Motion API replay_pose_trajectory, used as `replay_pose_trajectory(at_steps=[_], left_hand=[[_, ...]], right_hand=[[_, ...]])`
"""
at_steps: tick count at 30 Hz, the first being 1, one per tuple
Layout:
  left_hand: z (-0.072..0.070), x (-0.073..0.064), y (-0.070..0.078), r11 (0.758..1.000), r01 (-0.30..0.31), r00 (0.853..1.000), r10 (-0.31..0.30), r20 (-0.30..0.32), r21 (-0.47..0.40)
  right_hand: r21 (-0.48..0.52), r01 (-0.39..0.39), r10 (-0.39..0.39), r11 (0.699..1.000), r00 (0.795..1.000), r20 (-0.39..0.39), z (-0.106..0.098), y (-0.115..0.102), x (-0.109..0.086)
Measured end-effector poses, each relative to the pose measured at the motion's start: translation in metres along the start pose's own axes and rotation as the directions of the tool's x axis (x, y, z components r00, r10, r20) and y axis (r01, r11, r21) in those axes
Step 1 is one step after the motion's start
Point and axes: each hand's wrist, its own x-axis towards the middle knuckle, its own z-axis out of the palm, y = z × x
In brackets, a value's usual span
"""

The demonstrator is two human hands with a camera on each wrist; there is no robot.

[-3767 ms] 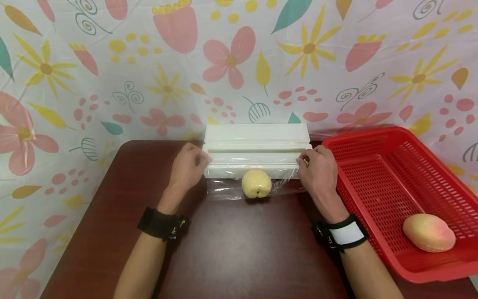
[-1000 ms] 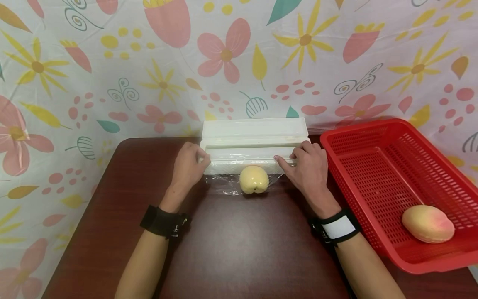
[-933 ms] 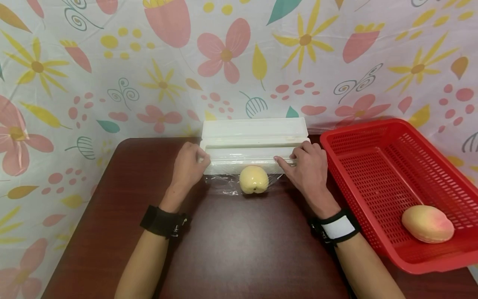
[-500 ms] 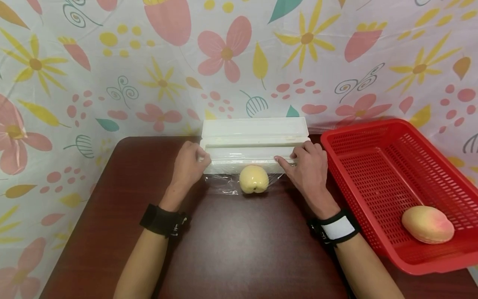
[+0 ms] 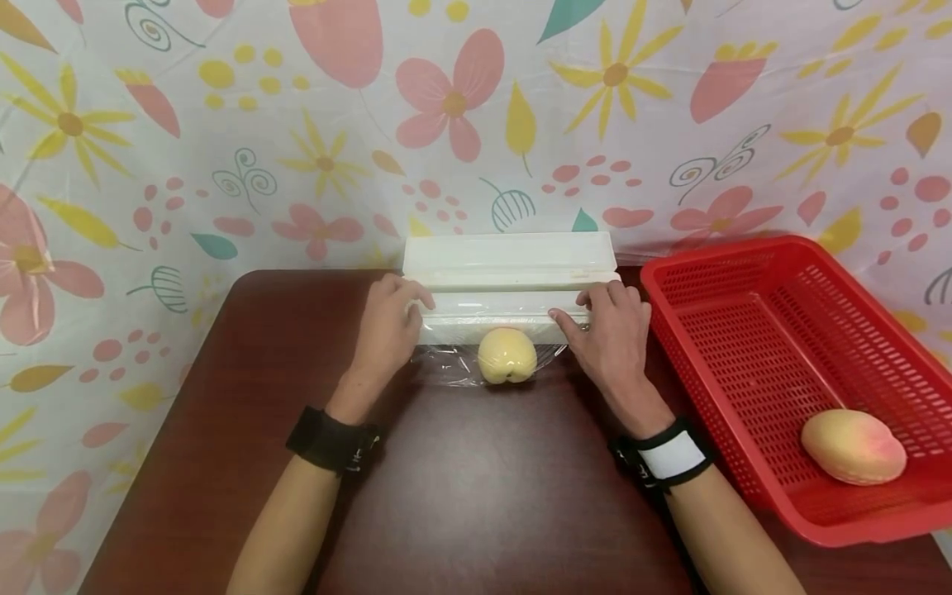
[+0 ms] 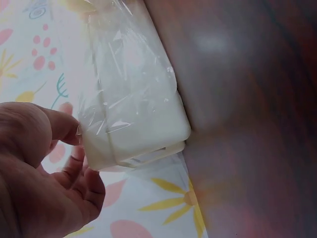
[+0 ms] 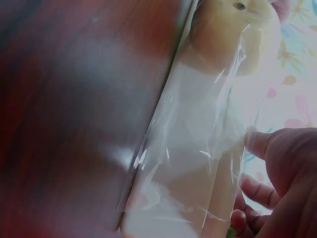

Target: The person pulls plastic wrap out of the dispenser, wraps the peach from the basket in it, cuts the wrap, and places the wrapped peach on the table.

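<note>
Where the dark red-brown table [image 5: 476,479] ends at the far side, a cloth printed with flowers [image 5: 554,132] is hung behind it and carried round to the left. Part of the near face of a long white box [image 5: 513,303] is masked by a yellow fruit [image 5: 507,355], which is set just beside that face, between the left hand [image 5: 387,326] and the right hand [image 5: 616,335]. Clear film [image 5: 449,365] is spread over the near face and out past both sides of the fruit; whether the fruit is fully covered by it cannot be settled. A black band [image 5: 327,440] is worn on the left wrist. The box's left end is touched by the left hand, with a gap seen between thumb and index finger and the remaining fingers curled. At the right end, the right thumb is laid against the film, the other fingers being bent beside a small green spot [image 7: 231,232]. Whether anything is gripped by either hand cannot be told. Containers: the box is noted with its lid [image 5: 509,251] tipped back at the far side. At right, near the right hand, a red slotted basket [image 5: 751,351] is placed; one pink-tinged fruit [image 5: 854,446] is contained in its near right part.
</note>
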Motion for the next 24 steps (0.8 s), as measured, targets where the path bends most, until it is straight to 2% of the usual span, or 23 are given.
replay_pose_trajectory(at_steps=[4, 13, 20, 24], left_hand=[[0.003, -0.0003, -0.0003, 0.998, -0.062, 0.998, 0.063, -0.017, 0.018], [0.006, -0.002, -0.005, 0.988, -0.152, 0.988, 0.152, -0.023, -0.014], [0.0074, 0.0001, -0.0074, 0.976, -0.219, 0.976, 0.219, -0.007, -0.02], [0.0074, 0.0013, -0.0076, 0.973, -0.226, 0.974, 0.227, 0.013, -0.052]], right_hand=[[0.036, 0.025, -0.025, 0.999, 1.0, 0.001, 0.0004, -0.0008, -0.0006], [0.088, 0.158, -0.156, 0.984, 0.987, -0.023, 0.0037, 0.0004, -0.0003], [0.124, 0.191, -0.19, 0.974, 0.982, -0.016, 0.0047, 0.0008, 0.0005], [0.143, 0.195, -0.197, 0.97, 0.98, 0.003, 0.0045, 0.0005, 0.0015]])
